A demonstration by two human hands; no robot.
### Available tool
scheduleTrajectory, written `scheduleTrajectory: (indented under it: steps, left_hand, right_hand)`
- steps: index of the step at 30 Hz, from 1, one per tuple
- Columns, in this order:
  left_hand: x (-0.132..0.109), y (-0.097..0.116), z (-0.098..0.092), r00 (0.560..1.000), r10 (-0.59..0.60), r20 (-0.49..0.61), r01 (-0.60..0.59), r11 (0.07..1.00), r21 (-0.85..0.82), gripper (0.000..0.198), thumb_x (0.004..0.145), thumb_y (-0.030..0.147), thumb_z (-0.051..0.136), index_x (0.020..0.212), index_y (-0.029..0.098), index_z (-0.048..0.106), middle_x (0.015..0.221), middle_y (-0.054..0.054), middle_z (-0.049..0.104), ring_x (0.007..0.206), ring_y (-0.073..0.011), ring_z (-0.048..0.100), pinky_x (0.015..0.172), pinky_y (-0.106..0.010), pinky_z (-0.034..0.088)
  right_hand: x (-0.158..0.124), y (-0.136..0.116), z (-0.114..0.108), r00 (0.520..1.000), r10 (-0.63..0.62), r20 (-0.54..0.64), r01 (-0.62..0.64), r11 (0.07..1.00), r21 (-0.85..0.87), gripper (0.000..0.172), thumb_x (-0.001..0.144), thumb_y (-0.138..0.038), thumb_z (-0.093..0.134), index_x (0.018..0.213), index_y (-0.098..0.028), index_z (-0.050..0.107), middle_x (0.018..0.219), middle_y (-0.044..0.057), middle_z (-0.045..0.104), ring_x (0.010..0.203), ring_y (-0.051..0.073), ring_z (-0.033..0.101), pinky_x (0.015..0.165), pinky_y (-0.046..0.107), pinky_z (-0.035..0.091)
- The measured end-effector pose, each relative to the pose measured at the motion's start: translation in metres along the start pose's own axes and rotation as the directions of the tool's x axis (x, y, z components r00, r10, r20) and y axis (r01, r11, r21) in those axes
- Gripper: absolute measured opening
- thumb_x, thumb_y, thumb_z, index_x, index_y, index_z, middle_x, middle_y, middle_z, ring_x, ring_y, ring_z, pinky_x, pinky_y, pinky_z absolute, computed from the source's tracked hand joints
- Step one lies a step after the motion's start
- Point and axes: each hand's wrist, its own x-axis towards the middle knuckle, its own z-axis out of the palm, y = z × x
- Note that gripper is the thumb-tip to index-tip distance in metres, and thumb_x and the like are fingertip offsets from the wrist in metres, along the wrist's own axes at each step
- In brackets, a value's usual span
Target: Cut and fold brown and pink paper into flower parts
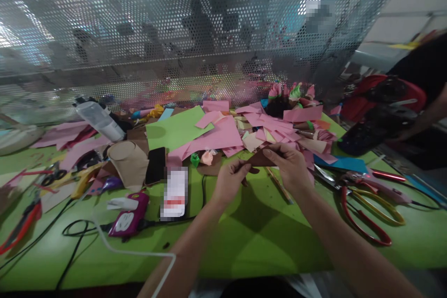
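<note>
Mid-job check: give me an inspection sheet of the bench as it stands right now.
Surface: green table, heaped with paper toward the back.
Job's things: brown paper piece, held just above the table.
Clutter: pink paper scraps, green sheet, clear bottle lying tilted, black phone, scissors at right.
Hands: left hand and right hand both pinch the brown paper piece.
Cables: black cable and white cable trail over the table left of the hands.
Surroundings: perforated metal screen behind the table; another person's arm at far right.
</note>
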Motion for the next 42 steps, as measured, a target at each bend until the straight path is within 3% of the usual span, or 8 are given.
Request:
scheduleTrajectory:
  steps: [6,20,30,42]
  left_hand:
    - [-0.001,0.002,-0.001,1.000,0.011,-0.019,-0.010,0.999,0.044,0.026,0.083,0.041,0.065,0.081,0.015,0.069,0.084,-0.008,0.076,0.052,-0.0090,0.050,0.049,-0.022,0.042]
    - [0.001,-0.001,-0.001,0.997,0.001,-0.075,0.002,0.999,0.032,0.027,0.079,0.041,0.068,0.075,0.015,0.067,0.075,-0.007,0.075,0.043,-0.0068,0.044,0.043,-0.021,0.036]
    - [-0.001,0.004,0.000,0.999,0.010,-0.053,-0.012,0.999,-0.035,0.025,0.078,0.038,0.071,0.087,0.014,0.070,0.081,-0.008,0.076,0.051,-0.0088,0.052,0.046,-0.021,0.041]
    - [-0.001,0.000,0.000,0.998,-0.009,-0.066,0.005,0.998,-0.070,0.026,0.076,0.039,0.072,0.081,0.014,0.069,0.079,-0.007,0.075,0.046,-0.0062,0.044,0.045,-0.021,0.038]
  right_hand:
    - [-0.001,-0.001,0.000,1.000,0.004,0.003,-0.005,0.999,0.034,0.028,0.065,-0.047,0.080,0.071,-0.022,0.069,0.069,0.000,0.068,0.068,0.018,0.062,0.068,0.032,0.052]
    - [0.000,0.004,0.000,0.997,0.035,0.069,-0.040,0.997,0.073,0.028,0.064,-0.048,0.081,0.074,-0.023,0.072,0.075,0.001,0.073,0.074,0.021,0.068,0.073,0.036,0.056]
    - [0.007,0.009,-0.007,1.000,0.007,0.016,-0.008,0.997,0.083,0.029,0.064,-0.046,0.084,0.076,-0.023,0.073,0.076,0.001,0.073,0.073,0.019,0.066,0.073,0.034,0.054]
    - [0.005,0.011,-0.009,1.000,-0.015,0.018,0.014,0.999,0.046,0.027,0.066,-0.046,0.082,0.078,-0.023,0.073,0.076,0.002,0.073,0.073,0.020,0.067,0.071,0.034,0.055]
